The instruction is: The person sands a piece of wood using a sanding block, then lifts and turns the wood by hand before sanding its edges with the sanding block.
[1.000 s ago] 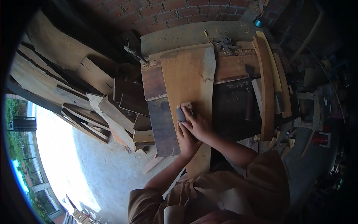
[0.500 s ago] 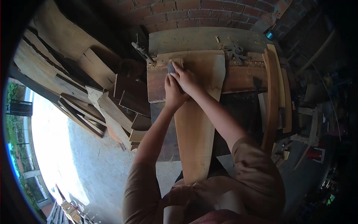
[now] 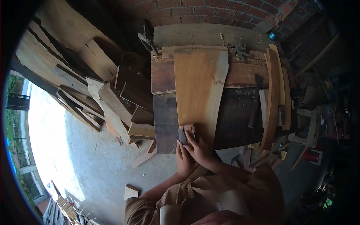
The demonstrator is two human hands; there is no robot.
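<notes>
A tapered, pale wooden board [image 3: 198, 82] lies lengthwise across the workbench, its narrow end toward my body. On its near left edge sits a small sanding block [image 3: 189, 128], a wooden piece with a dark grey strip along its left side. My right hand [image 3: 202, 150] grips this block from the right, fingers laid over its top. From below and left, my left hand [image 3: 184, 160] presses its fingertips against the grey strip. The hands touch each other, and the palms hide part of the board's near end.
A metal clamp [image 3: 147, 42] stands at the bench's back left. A dark spiked metal piece [image 3: 240, 51] lies among shavings at the back right. Curved wooden strips [image 3: 271, 97] rest on the right side, beside a dark-handled tool [image 3: 255, 112]. Stacked offcuts [image 3: 112, 101] fill the left.
Both hands have drawn the sanding block from the board's far end down its left edge to the near end. My arms are now bent close to my body.
</notes>
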